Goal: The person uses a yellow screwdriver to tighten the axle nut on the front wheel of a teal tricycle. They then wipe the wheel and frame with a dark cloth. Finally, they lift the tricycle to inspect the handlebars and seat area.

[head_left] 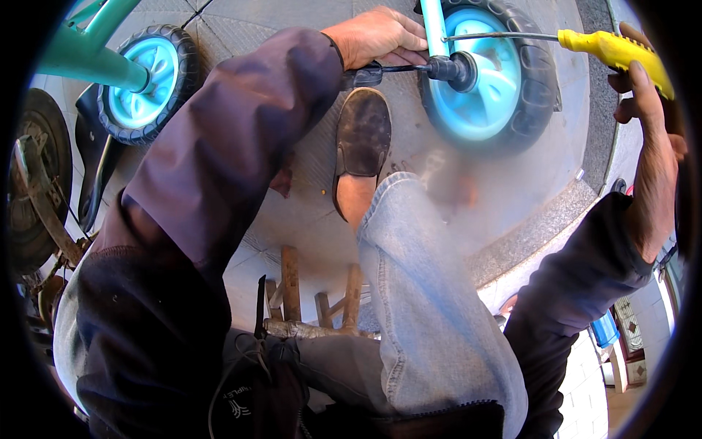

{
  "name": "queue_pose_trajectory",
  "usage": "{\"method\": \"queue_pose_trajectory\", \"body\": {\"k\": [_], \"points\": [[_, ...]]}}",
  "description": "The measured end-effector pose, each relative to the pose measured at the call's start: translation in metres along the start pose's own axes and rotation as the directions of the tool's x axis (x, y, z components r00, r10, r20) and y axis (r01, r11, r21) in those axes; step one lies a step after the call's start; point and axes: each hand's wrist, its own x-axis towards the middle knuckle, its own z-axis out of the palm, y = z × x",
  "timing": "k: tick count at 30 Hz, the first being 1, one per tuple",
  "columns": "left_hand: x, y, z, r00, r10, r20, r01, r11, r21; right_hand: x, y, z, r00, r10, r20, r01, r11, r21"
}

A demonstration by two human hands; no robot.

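My right hand (643, 95) is wrapped round the yellow handle of a screwdriver (610, 55) at the upper right. Its long metal shaft runs left, with the tip at the turquoise tube (436, 29) above a wheel. On the tube's other side is my left hand (376, 36), its fingers curled and pressed together against it; what they pinch is hidden. A black pedal (363, 76) on a thin crank sits just under that hand, joined to the black hub. The small light-blue wheel (475, 95) with a black tyre stands beside the tube.
Another light-blue wheel (142, 86) on a thick turquoise frame (91, 62) stands at the upper left. A larger dark wheel (40, 175) is at the far left. My shoe (363, 132) rests on the tiled floor, and a wooden stool (290, 285) is below me. A stone edge (537, 223) curves along the right.
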Motion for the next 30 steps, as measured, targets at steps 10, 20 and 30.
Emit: {"method": "queue_pose_trajectory", "body": {"k": [10, 20, 30], "points": [[0.007, -0.007, -0.002, 1.000, 0.026, -0.015, -0.025, 0.995, 0.092, -0.002, 0.007, 0.004, 0.996, -0.046, -0.079, 0.043, 0.998, -0.037], [0.008, -0.014, -0.004, 0.997, 0.081, 0.011, -0.082, 0.989, 0.121, -0.002, 0.012, -0.002, 0.998, -0.010, -0.058, -0.002, 0.982, -0.189], [0.005, -0.005, 0.000, 0.996, 0.038, 0.079, -0.042, 0.998, 0.045, -0.011, 0.020, -0.010, 0.962, 0.023, -0.270, -0.201, 0.729, -0.655]]}}
